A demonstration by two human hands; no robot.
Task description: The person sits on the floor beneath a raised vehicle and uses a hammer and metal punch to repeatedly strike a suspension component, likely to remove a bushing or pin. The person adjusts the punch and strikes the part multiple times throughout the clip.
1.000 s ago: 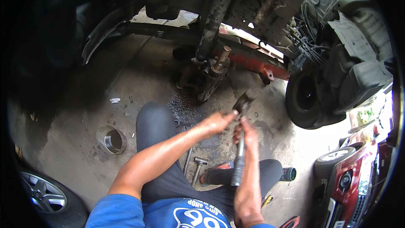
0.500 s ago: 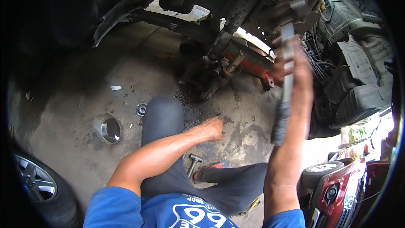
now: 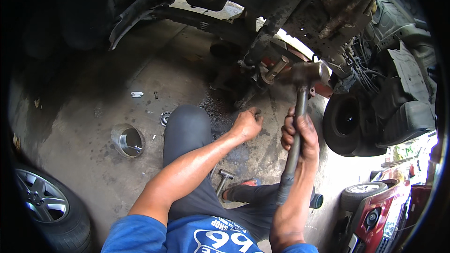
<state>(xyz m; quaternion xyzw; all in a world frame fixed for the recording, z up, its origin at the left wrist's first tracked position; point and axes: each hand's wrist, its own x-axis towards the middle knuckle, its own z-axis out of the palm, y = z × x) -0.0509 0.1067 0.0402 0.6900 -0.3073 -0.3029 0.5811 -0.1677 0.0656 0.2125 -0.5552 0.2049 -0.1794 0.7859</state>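
Observation:
My right hand [image 3: 301,133] is wrapped round the handle of a sledgehammer [image 3: 300,103]. Its blurred head is up beside a metal rod end [image 3: 277,68] that juts from the suspension under the raised vehicle; whether they touch I cannot tell. Dark wrapping covers the lower end of the handle. My left hand [image 3: 248,122] is curled into a loose fist over the floor, just beyond my bent knee, and nothing shows sticking out of it. A second, smaller hammer [image 3: 225,176] lies on the floor between my legs.
The dark underbody [image 3: 201,23] hangs low overhead. On the floor to the left are a metal cylinder [image 3: 129,141], a round bearing-like part [image 3: 164,118] and a small white piece [image 3: 137,94]. A wheel [image 3: 44,201] lies at lower left. A red vehicle [image 3: 382,211] stands to the right.
My right hand has brought the hammer down from its raised position, its head now beside the rod end. My left fist has moved slightly up and right in view.

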